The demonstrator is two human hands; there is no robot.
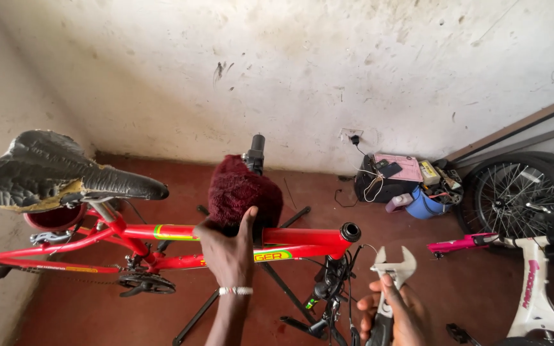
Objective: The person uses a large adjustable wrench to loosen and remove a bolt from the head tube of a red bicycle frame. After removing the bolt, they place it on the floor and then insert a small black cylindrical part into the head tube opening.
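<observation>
- Two hands are busy.
- Left hand (pixel 229 253) has its fingers wrapped over the red bike frame (pixel 302 238), touching a fuzzy red cloth (pixel 242 189).
- Right hand (pixel 395 314) squeezes a silver wrench (pixel 394 269) near the frame's front tube.

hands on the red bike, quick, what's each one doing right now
Left hand: closed on the dark red cloth atop the red bike frame.
Right hand: closed around an adjustable wrench.
</observation>
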